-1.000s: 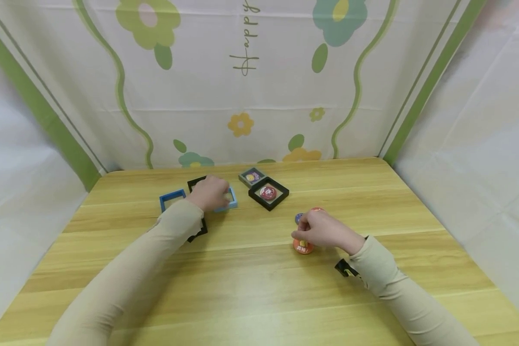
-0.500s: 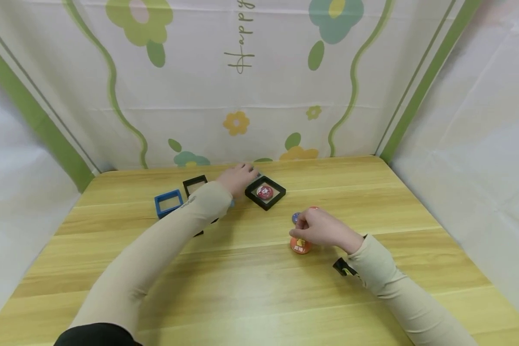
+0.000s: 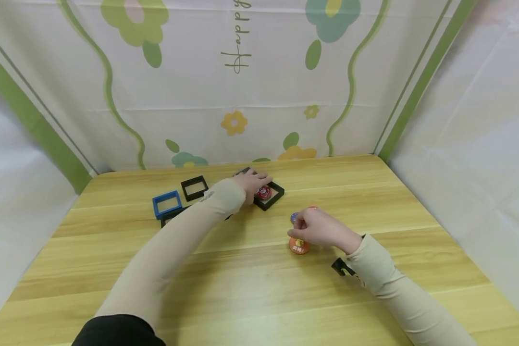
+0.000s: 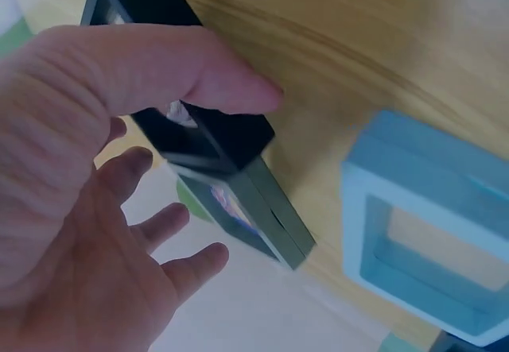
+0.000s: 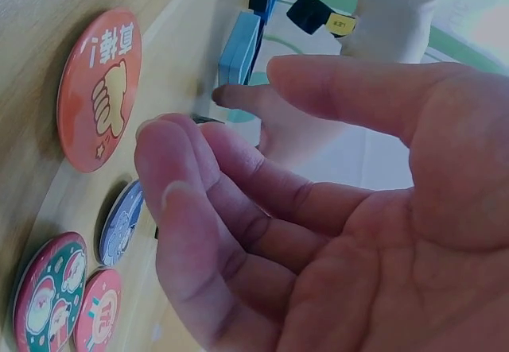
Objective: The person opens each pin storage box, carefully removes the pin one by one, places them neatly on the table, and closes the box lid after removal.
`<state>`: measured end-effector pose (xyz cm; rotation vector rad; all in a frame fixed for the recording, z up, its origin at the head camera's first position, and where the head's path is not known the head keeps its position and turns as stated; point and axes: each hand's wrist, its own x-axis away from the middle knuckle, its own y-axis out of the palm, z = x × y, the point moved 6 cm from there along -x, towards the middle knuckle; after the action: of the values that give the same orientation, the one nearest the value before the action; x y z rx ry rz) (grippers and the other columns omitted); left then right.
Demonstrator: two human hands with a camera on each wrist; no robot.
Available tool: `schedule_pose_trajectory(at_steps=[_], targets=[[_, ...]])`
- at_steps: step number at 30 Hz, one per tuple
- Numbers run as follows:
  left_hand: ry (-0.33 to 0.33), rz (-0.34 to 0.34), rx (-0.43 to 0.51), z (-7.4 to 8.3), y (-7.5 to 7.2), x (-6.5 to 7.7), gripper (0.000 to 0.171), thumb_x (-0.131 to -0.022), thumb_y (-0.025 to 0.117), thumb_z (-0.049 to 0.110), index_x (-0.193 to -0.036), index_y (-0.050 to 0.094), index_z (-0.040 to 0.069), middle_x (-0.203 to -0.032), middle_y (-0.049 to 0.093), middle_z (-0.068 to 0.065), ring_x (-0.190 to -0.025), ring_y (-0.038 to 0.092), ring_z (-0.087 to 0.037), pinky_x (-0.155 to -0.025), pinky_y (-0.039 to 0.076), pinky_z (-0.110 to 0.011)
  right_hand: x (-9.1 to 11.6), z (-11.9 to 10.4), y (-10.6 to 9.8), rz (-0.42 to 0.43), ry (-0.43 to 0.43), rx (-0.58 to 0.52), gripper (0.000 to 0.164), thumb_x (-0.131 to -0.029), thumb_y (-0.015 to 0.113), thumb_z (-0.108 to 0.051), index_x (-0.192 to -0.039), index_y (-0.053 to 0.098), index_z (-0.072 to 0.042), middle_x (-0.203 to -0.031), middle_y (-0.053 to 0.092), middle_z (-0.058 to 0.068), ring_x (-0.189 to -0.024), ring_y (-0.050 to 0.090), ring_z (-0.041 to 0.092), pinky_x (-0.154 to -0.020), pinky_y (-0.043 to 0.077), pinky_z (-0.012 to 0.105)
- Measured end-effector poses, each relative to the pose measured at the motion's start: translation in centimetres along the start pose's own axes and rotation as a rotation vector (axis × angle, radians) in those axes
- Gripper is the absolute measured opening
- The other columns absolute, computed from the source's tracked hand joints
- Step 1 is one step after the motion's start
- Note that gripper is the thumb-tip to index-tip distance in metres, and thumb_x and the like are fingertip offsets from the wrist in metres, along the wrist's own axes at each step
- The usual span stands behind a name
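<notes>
My left hand (image 3: pixel 251 185) reaches over a black square frame (image 3: pixel 275 198) holding a red round badge (image 3: pixel 264 193). In the left wrist view its fingers are spread, and the thumb passes across the black frame. Beyond the fingertips a grey frame (image 4: pixel 278 213) adjoins the black one; the hand partly hides it in the head view. A light blue frame (image 4: pixel 429 149) stands to one side. My right hand (image 3: pixel 322 229) hovers with fingers loosely bent and nothing between them, beside an orange badge (image 5: pixel 99 90) with a yellow fist picture.
Near the right hand lie a blue badge (image 5: pixel 121 223), a green badge (image 5: pixel 52 288) and a pink badge (image 5: pixel 99 312). At the left are a blue frame (image 3: pixel 169 213), a small black frame (image 3: pixel 195 196) and another black frame (image 3: pixel 173 215), partly under the sleeve. A floral cloth (image 3: pixel 264 96) hangs behind the table.
My left hand has moved right, from over the light blue frame to the grey frame and the black frame with the red badge. My right hand keeps its place and pose.
</notes>
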<state>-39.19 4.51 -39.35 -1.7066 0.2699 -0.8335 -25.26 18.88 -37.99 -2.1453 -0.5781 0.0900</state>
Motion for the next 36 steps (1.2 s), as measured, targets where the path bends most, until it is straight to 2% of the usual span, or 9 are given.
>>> schedule_pose_trajectory(at_steps=[5,10,14,18,22,25,29,36], targets=[[-0.015,-0.011,-0.047,0.6,0.3,-0.8,0.086,-0.092,0.058,-0.004,-0.160,0.013,0.023,-0.163,0.011,-0.001,-0.146,0.009,-0.035,-0.114,0.016,-0.051,-0.1,0.2,0.2,0.007,-0.003,0.006,0.029,-0.094,0.069,-0.021,-0.069,0.060,-0.011,-0.054,0.042,-0.006,-0.045,0.036,0.008,-0.047,0.032,0.025],[-0.012,0.009,-0.077,1.0,-0.2,-0.9,0.078,-0.093,0.060,0.000,-0.158,0.021,0.021,-0.161,0.021,-0.002,-0.145,0.016,-0.035,-0.113,0.019,-0.052,-0.1,0.2,0.2,0.007,-0.001,0.006,0.029,-0.093,0.069,-0.022,-0.068,0.060,-0.011,-0.054,0.041,-0.006,-0.045,0.035,0.008,-0.047,0.031,0.025],[-0.031,0.007,-0.025,1.1,-0.7,-0.8,0.077,-0.091,0.063,0.002,-0.157,0.028,0.022,-0.158,0.028,-0.003,-0.142,0.021,-0.032,-0.113,0.020,-0.050,-0.1,0.2,0.2,0.011,0.001,0.006,0.029,-0.093,0.070,-0.022,-0.068,0.060,-0.011,-0.054,0.041,-0.006,-0.045,0.035,0.008,-0.047,0.031,0.025],[-0.036,0.001,0.031,1.2,-1.3,-0.5,0.085,-0.081,0.075,0.007,-0.154,0.033,0.019,-0.154,0.034,-0.006,-0.139,0.026,-0.030,-0.112,0.025,-0.048,-0.1,0.3,0.2,0.014,0.004,0.004,0.029,-0.093,0.070,-0.022,-0.068,0.059,-0.011,-0.054,0.041,-0.006,-0.046,0.036,0.007,-0.047,0.031,0.025],[-0.029,0.010,0.072,0.7,-1.2,-1.0,0.084,-0.077,0.082,0.020,-0.150,0.041,0.016,-0.145,0.042,-0.005,-0.127,0.039,-0.023,-0.099,0.040,-0.038,-0.1,0.3,0.2,0.013,0.006,0.004,0.029,-0.093,0.070,-0.022,-0.068,0.059,-0.011,-0.054,0.042,-0.006,-0.046,0.035,0.008,-0.047,0.031,0.025],[-0.026,0.023,0.122,0.1,-1.0,-1.3,0.085,-0.075,0.084,0.030,-0.147,0.044,0.014,-0.141,0.045,-0.005,-0.120,0.045,-0.019,-0.091,0.046,-0.034,0.0,0.2,0.2,0.013,0.006,0.004,0.029,-0.093,0.070,-0.022,-0.068,0.060,-0.011,-0.054,0.042,-0.006,-0.046,0.035,0.008,-0.046,0.031,0.025],[-0.017,0.052,0.176,-0.5,-1.1,-0.9,0.090,-0.073,0.084,0.039,-0.148,0.042,0.012,-0.143,0.042,-0.009,-0.118,0.048,-0.022,-0.093,0.046,-0.038,0.0,0.0,0.1,0.017,0.002,0.003,0.029,-0.093,0.069,-0.021,-0.068,0.060,-0.010,-0.054,0.042,-0.006,-0.046,0.036,0.008,-0.046,0.031,0.025],[0.014,0.153,0.235,-1.3,-1.9,0.2,0.095,-0.073,0.084,0.044,-0.148,0.041,0.004,-0.142,0.041,-0.016,-0.111,0.052,-0.024,-0.092,0.046,-0.038,0.1,-0.1,0.1,0.013,-0.009,-0.001,0.025,-0.093,0.070,-0.019,-0.070,0.061,-0.010,-0.057,0.046,-0.005,-0.048,0.038,0.007,-0.048,0.033,0.025]])
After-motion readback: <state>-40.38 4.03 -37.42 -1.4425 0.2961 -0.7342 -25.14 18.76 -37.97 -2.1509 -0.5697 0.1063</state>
